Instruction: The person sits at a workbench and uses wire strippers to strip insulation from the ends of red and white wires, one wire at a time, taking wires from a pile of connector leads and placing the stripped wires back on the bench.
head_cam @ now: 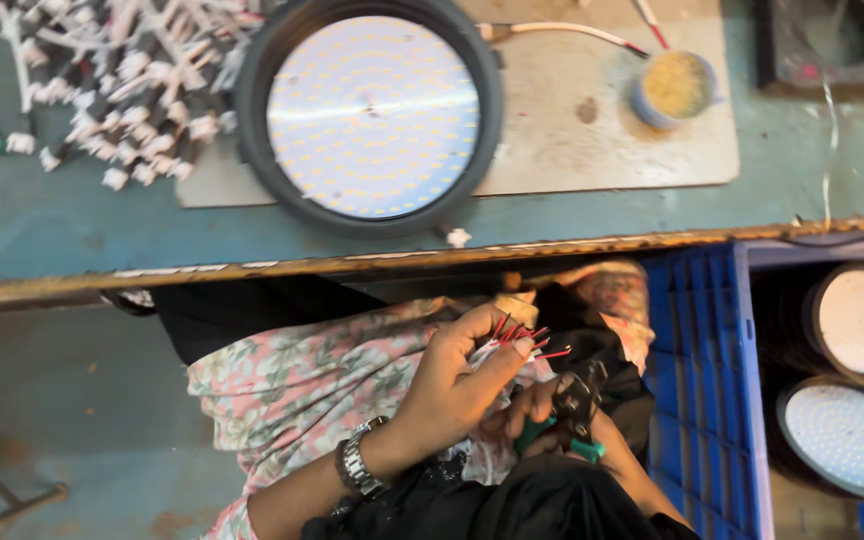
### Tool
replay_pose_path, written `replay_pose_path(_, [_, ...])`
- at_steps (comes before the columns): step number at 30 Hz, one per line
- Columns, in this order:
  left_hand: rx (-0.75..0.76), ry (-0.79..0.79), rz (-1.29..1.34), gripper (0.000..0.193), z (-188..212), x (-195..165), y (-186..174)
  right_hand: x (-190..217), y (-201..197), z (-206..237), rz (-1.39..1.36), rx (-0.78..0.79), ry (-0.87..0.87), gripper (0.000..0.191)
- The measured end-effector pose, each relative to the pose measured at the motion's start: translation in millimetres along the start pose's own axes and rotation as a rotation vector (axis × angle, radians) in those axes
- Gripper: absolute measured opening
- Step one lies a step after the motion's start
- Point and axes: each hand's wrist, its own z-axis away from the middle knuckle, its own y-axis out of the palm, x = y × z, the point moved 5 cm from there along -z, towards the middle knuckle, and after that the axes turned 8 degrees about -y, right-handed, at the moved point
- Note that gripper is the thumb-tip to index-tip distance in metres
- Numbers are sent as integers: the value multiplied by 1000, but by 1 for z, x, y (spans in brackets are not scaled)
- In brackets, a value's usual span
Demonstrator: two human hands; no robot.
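While the left hand (pixel 452 385) pinches a red-tipped wire bundle (pixel 520 335), right hand (pixel 552 420) at its 4 o'clock grips green-handled cutters (pixel 574 405); round LED lamp (pixel 372 115) on bench (pixel 72 230) at 12.

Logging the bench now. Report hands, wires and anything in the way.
Left hand pinches a bundle of red and white wires over the lap. Right hand grips green-handled pliers just below the wire ends. Nothing between them.

teal counter (pixel 72 225), round lamp (pixel 372 115) with black rim and white face dotted yellow, red and white wires (pixel 522 338), green-handled pliers (pixel 562 425), pink floral cloth (pixel 302 380), blue crate (pixel 702 380), silver watch (pixel 357 465)
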Motion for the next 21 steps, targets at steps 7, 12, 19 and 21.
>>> replay_pose_path(7, [-164, 58, -126, 9, 17, -28, -24, 2, 48, -15, 451, 147, -166, 63])
replay_pose_path(12, [-173, 293, -215, 18, 18, -46, -21, 17, 31, 21, 601, -142, 52, 73])
replay_pose_path(19, [-255, 584, -472, 15, 17, -52, -10, 28, 51, 11, 606, -97, 43, 82])
replay_pose_path(21, [-290, 517, -492, 12, 13, -45, -9, 28, 48, 14, 592, -120, 37, 84])
